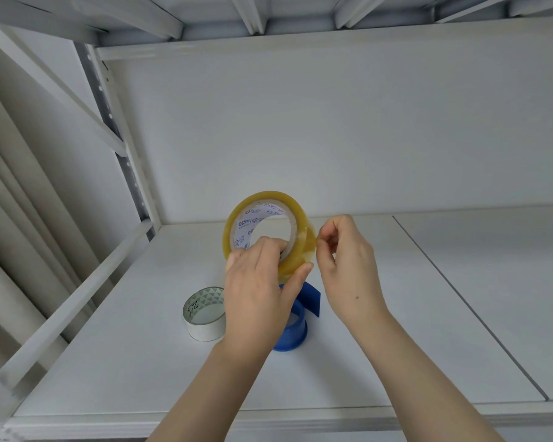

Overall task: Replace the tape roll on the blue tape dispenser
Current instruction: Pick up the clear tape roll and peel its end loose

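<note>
Head — left hand (pixel 256 283), right hand (pixel 348 266) grip tape roll (pixel 268 197)

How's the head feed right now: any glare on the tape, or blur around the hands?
Head view: soft, even light, no harsh glare on the yellow tape roll; left hand and right hand are sharp; only faint shadows under the blue dispenser and the white roll; the wide lens skews the shelf frame at the left, and the bottom-left corner is smeared.

Yellowish tape roll (pixel 268 197), upright on edge, raised just above the blue tape dispenser (pixel 292 334).
</note>
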